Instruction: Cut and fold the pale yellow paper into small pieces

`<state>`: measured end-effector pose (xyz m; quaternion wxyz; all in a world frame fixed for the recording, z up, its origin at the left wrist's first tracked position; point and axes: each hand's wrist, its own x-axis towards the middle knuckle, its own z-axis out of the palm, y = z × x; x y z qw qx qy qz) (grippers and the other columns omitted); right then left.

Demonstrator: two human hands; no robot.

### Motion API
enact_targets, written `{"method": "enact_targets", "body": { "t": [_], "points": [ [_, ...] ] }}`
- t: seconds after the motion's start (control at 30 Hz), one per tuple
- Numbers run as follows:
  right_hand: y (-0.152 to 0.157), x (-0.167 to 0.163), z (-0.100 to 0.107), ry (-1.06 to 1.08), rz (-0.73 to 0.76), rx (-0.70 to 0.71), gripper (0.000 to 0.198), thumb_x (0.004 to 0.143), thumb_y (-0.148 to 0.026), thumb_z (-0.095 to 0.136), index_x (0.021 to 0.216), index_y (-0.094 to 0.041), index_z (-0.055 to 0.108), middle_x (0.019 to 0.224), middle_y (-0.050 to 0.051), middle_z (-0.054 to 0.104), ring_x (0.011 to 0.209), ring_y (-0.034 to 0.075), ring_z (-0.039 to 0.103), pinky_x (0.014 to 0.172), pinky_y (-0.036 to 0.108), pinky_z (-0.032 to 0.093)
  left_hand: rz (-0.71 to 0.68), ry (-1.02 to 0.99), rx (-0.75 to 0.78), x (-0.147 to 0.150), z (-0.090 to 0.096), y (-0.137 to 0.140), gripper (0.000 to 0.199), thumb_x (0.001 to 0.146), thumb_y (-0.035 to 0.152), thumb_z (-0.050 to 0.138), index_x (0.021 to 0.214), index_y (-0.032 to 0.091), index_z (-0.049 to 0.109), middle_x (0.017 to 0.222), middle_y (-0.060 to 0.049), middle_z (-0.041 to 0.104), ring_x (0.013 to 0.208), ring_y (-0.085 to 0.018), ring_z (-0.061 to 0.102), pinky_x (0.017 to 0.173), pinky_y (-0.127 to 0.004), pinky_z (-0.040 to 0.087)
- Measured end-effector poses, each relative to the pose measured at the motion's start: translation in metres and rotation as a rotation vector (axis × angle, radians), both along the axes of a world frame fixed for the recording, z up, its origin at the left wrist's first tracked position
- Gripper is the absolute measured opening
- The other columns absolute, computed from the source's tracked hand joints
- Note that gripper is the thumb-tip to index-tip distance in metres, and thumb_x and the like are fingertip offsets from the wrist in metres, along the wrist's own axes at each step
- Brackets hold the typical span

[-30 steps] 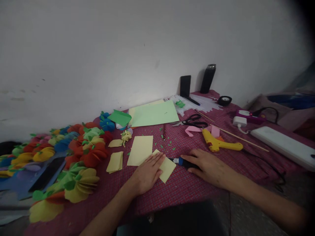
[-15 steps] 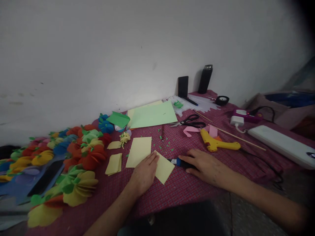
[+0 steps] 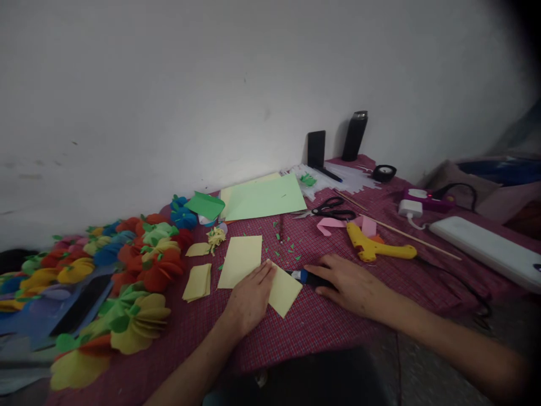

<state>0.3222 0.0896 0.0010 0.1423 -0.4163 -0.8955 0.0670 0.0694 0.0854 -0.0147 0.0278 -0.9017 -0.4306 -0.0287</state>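
My left hand (image 3: 252, 293) lies flat with fingers stretched out, pressing on a folded piece of pale yellow paper (image 3: 284, 290). Its fingertips rest at the upper edge of that piece. My right hand (image 3: 349, 285) is closed round the dark handle of a utility knife (image 3: 313, 278) with a blue part near its front. The knife points left, and its blade is partly hidden at the paper's right edge. A larger pale yellow sheet (image 3: 243, 256) lies just left of the folded piece. Farther left are a small stack of yellow rectangles (image 3: 197, 282) and cut yellow scraps (image 3: 215, 239).
Colourful paper flowers (image 3: 141, 256) crowd the left side. Light green sheets (image 3: 266, 197) lie at the back, near scissors (image 3: 327, 210). A yellow glue gun (image 3: 376, 246), a wooden stick (image 3: 416, 239) and a white power bank-like block (image 3: 486, 248) lie on the right. A dark bottle (image 3: 355, 136) stands behind.
The utility knife has slid slightly left, closer in against the folded yellow paper. My left hand keeps its place on the paper. The view has shifted a little.
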Motion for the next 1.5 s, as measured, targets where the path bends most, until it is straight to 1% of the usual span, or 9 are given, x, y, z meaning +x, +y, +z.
{"method": "enact_targets", "body": {
  "t": [0.17,0.53,0.83,0.97,1.13,1.37,1.5],
  "points": [
    [0.001,0.004,0.001,-0.018,-0.005,-0.010,0.040,0.077,-0.030,0.049,0.117,-0.025,0.044,0.090,0.006,0.050,0.084,0.018,0.048,0.075,0.033,0.039,0.007,-0.021,0.002,0.000,-0.002,0.001,0.044,0.083,0.016,0.028,0.127,0.011,0.027,0.132,-0.010,0.031,0.123,-0.015,0.023,0.100,-0.030,0.025],
    [0.008,-0.016,0.005,-0.023,0.012,0.008,0.041,0.076,-0.031,0.050,0.116,-0.025,0.045,0.087,0.006,0.050,0.081,0.018,0.048,0.072,0.032,0.039,0.010,-0.019,-0.015,0.000,-0.001,0.000,0.044,0.083,0.016,0.028,0.127,0.010,0.027,0.133,-0.010,0.029,0.123,-0.016,0.021,0.101,-0.030,0.024],
    [0.010,-0.007,0.000,-0.023,-0.017,0.031,0.040,0.076,-0.031,0.050,0.115,-0.025,0.045,0.091,0.006,0.050,0.084,0.019,0.047,0.075,0.033,0.038,0.017,-0.042,-0.024,0.000,-0.002,0.001,0.045,0.083,0.017,0.028,0.127,0.012,0.026,0.134,-0.009,0.029,0.123,-0.015,0.022,0.101,-0.030,0.024],
    [0.012,-0.016,0.004,-0.025,-0.008,0.026,0.039,0.076,-0.031,0.050,0.114,-0.024,0.046,0.088,0.006,0.050,0.083,0.018,0.047,0.074,0.032,0.038,0.043,-0.053,-0.022,0.001,-0.001,0.000,0.042,0.085,0.019,0.026,0.127,0.014,0.027,0.135,-0.008,0.026,0.123,-0.016,0.022,0.100,-0.031,0.026],
    [0.015,-0.027,0.005,-0.003,-0.006,0.039,0.037,0.075,-0.028,0.052,0.111,-0.023,0.048,0.086,0.005,0.050,0.081,0.018,0.047,0.072,0.031,0.037,0.030,-0.053,-0.020,0.001,-0.001,0.000,0.042,0.085,0.018,0.026,0.126,0.013,0.028,0.134,-0.008,0.027,0.123,-0.015,0.021,0.101,-0.030,0.025],
    [0.016,-0.017,0.001,-0.001,-0.038,0.036,0.038,0.076,-0.029,0.050,0.113,-0.023,0.047,0.087,0.006,0.050,0.083,0.018,0.047,0.073,0.032,0.037,0.036,-0.088,-0.019,0.001,-0.001,-0.001,0.042,0.084,0.017,0.027,0.126,0.012,0.028,0.135,-0.010,0.024,0.123,-0.017,0.022,0.100,-0.031,0.027],
    [0.017,-0.022,0.003,-0.006,-0.019,0.042,0.039,0.075,-0.029,0.052,0.113,-0.024,0.047,0.087,0.006,0.050,0.084,0.018,0.047,0.074,0.032,0.037,0.035,-0.095,-0.022,0.002,-0.001,-0.001,0.043,0.084,0.016,0.027,0.126,0.013,0.027,0.136,-0.010,0.023,0.123,-0.017,0.021,0.099,-0.031,0.027]
  ]
}}
